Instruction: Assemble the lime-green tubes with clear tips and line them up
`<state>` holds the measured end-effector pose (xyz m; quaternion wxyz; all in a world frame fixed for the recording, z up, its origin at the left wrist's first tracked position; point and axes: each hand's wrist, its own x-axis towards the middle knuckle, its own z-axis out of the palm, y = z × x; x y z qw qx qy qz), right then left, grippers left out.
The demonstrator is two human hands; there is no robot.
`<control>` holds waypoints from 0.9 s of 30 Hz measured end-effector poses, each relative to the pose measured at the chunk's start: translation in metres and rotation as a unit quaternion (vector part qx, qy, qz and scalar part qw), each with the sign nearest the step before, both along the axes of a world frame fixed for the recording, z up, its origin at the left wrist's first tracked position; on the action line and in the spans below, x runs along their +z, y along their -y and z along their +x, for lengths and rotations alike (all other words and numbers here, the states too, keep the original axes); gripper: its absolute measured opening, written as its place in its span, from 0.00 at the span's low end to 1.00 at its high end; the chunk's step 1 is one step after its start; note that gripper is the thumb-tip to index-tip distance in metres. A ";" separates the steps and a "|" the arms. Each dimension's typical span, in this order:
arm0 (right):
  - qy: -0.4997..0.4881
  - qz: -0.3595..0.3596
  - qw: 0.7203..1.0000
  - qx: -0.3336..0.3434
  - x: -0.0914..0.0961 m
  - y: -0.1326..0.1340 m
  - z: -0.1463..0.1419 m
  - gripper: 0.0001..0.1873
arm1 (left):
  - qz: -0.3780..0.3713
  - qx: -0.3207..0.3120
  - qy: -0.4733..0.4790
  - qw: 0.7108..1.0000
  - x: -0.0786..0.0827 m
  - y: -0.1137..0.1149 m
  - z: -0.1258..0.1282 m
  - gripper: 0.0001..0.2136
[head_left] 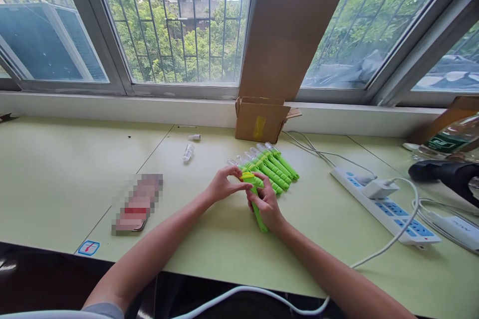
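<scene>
Fingers of my right hand (268, 205) wrap around a light-green plastic handle (259, 218), whose lower end points toward the desk's front edge. At the handle's top is a yellow, ridged-looking part (247, 176), and my left hand (223, 185) pinches it between thumb and fingers. The exact join between the two is partly covered by my fingers. Just beyond both hands lies a row of several similar green handles (275, 172) with clear tips, side by side. Farther left, a clear plastic cap-like piece (188, 153) and a small white piece (195, 137) rest on the desk.
An upright-flapped cardboard box (258, 118) stands against the window sill. On the right are a white power strip (385, 209) with plugs and cables, a black object (445, 177) and a plastic bottle (454, 134). A blurred-out phone (138, 204) lies left of my arms.
</scene>
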<state>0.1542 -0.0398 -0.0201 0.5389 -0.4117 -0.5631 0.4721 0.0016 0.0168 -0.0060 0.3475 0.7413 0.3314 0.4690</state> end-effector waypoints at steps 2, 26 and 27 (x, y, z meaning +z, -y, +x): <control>0.003 0.002 1.000 0.007 0.000 0.000 0.000 0.24 | 0.023 0.015 -0.026 0.999 0.001 -0.001 -0.002 0.19; -0.011 -0.013 1.000 0.023 0.007 -0.002 -0.002 0.24 | -0.016 0.000 -0.015 1.000 -0.003 -0.002 -0.005 0.18; -0.012 -0.015 1.000 0.023 0.007 -0.002 -0.002 0.24 | -0.017 0.005 -0.014 1.000 -0.004 -0.002 -0.005 0.19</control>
